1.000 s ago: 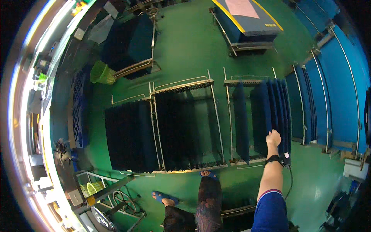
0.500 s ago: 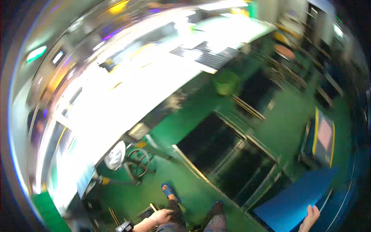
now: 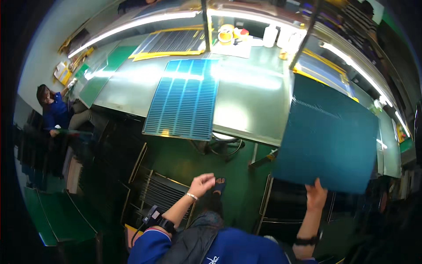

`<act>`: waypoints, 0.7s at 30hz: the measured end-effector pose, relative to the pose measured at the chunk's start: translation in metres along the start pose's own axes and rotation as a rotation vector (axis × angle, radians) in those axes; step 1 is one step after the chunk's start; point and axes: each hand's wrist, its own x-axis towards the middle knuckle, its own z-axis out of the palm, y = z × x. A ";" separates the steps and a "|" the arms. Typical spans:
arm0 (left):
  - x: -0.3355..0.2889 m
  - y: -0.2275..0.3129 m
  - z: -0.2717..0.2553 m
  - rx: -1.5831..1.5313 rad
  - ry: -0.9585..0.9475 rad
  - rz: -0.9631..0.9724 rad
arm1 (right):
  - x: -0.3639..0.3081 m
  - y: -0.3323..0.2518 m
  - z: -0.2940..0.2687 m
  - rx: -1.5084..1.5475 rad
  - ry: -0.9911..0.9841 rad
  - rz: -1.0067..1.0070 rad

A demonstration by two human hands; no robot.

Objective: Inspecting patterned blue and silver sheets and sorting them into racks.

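The teal panel (image 3: 329,136) is gripped at its near edge by the fingers (image 3: 318,182) of the right hand (image 3: 315,197), extending forward, while the left hand (image 3: 202,184) is held well apart, slack and empty.

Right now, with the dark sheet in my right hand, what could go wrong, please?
The right hand grips the dark sheet only at its near edge, so it might tilt or slip. The left hand looks empty and is away from this sheet, so it may be slow to steady it. The striped blue sheet sticks out past the front of the table; a bump could shift it.
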 end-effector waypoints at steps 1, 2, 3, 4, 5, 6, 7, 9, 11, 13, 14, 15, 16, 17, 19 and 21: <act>0.010 0.027 -0.007 -0.217 0.122 -0.109 | 0.022 0.015 0.038 0.058 -0.062 0.042; 0.025 0.044 -0.016 -0.367 0.163 -0.135 | 0.047 0.032 0.061 0.114 -0.110 0.167; 0.040 0.059 -0.023 -0.514 0.202 -0.159 | 0.071 0.052 0.076 0.174 -0.152 0.290; 0.057 0.074 -0.029 -0.608 0.213 -0.176 | 0.093 0.075 0.088 0.188 -0.180 0.361; 0.072 0.082 -0.033 -0.619 0.216 -0.191 | 0.111 0.096 0.093 0.199 -0.202 0.433; 0.082 0.090 -0.037 -0.722 0.175 -0.196 | 0.124 0.117 0.101 0.109 -0.115 0.533; 0.092 0.095 -0.039 -0.827 0.132 -0.199 | 0.131 0.137 0.108 0.017 -0.026 0.629; 0.102 0.106 -0.036 -0.832 0.135 -0.269 | 0.122 0.151 0.125 -0.020 -0.074 0.613; 0.107 0.108 -0.031 -0.769 0.168 -0.307 | 0.116 0.151 0.140 -0.032 -0.083 0.638; 0.112 0.108 -0.029 -0.684 0.257 -0.263 | 0.118 0.145 0.149 0.010 -0.093 0.660; 0.108 0.109 -0.031 -0.646 0.278 -0.243 | 0.116 0.142 0.154 -0.001 -0.100 0.651; 0.107 0.112 -0.034 -0.608 0.296 -0.218 | 0.117 0.139 0.158 -0.011 -0.111 0.637; 0.107 0.111 -0.041 -0.556 0.307 -0.221 | 0.119 0.138 0.160 0.006 -0.111 0.622; 0.106 0.111 -0.049 -0.503 0.321 -0.222 | 0.122 0.138 0.162 0.011 -0.107 0.617; 0.102 0.117 -0.059 -0.440 0.349 -0.261 | 0.128 0.141 0.165 0.056 -0.105 0.624; 0.097 0.111 -0.075 -0.191 0.191 -0.297 | 0.130 0.147 0.166 0.093 -0.066 0.631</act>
